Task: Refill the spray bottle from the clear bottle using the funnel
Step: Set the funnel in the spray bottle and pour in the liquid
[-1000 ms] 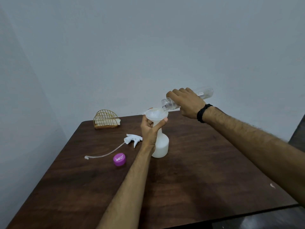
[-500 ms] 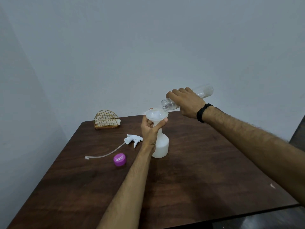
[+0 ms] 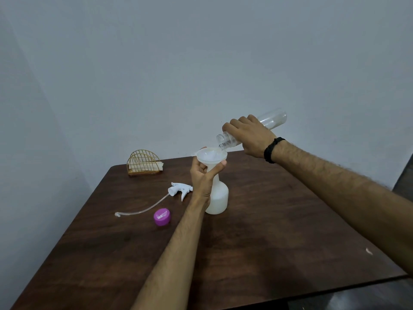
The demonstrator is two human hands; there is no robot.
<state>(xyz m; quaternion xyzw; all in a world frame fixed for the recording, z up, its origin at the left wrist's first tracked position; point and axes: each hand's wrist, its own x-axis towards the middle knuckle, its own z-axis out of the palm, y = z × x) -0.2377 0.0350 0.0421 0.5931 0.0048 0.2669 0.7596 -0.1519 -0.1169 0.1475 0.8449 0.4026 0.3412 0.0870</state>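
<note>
While the right hand [image 3: 250, 135] grips the clear bottle [image 3: 271, 119] mid-body, tipped mouth-down at one o'clock of the funnel [image 3: 211, 156], it looks nearly empty, so light, rigid and probably slick. The left hand [image 3: 204, 175] pinches the funnel stem atop the spray bottle [image 3: 218, 198], mid-table. Against the earlier frames, the bottle's base sits slightly higher.

One head camera looks forward and down from above the near edge of the desk [image 3: 268, 242], close behind both forearms, facing the far wall [image 3: 201, 63].
</note>
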